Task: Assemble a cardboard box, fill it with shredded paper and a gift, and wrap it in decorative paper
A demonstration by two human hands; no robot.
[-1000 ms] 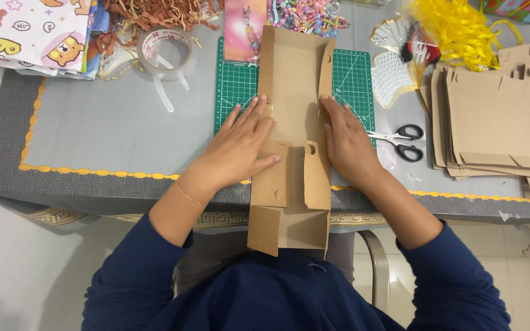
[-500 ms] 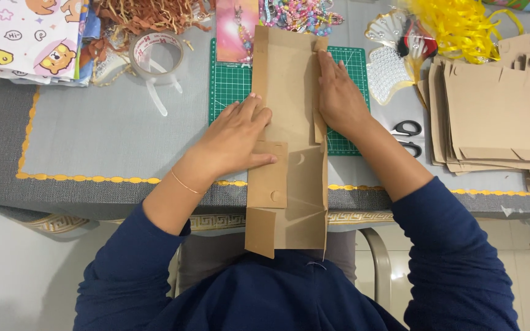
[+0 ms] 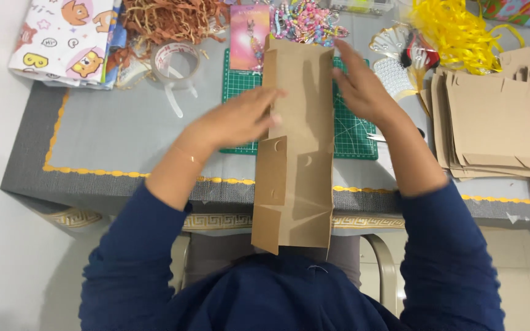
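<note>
Flat brown cardboard box blank lies lengthwise on the green cutting mat, near end hanging off the counter edge toward the person's lap. Looks light, thin, stiff along the panels but bends at the creases; flaps likely floppy, so best held by the long edges or pressed flat on a panel. Left hand lies flat, fingers spread, on the blank's left edge, gripping nothing. Right hand is open too, palm at the upper right edge, blurred, so contact is unclear. Outward: stack of same cardboard blanks on the right, clear tape roll on the left, yellow ribbon far right, brown paper shred top.
</note>
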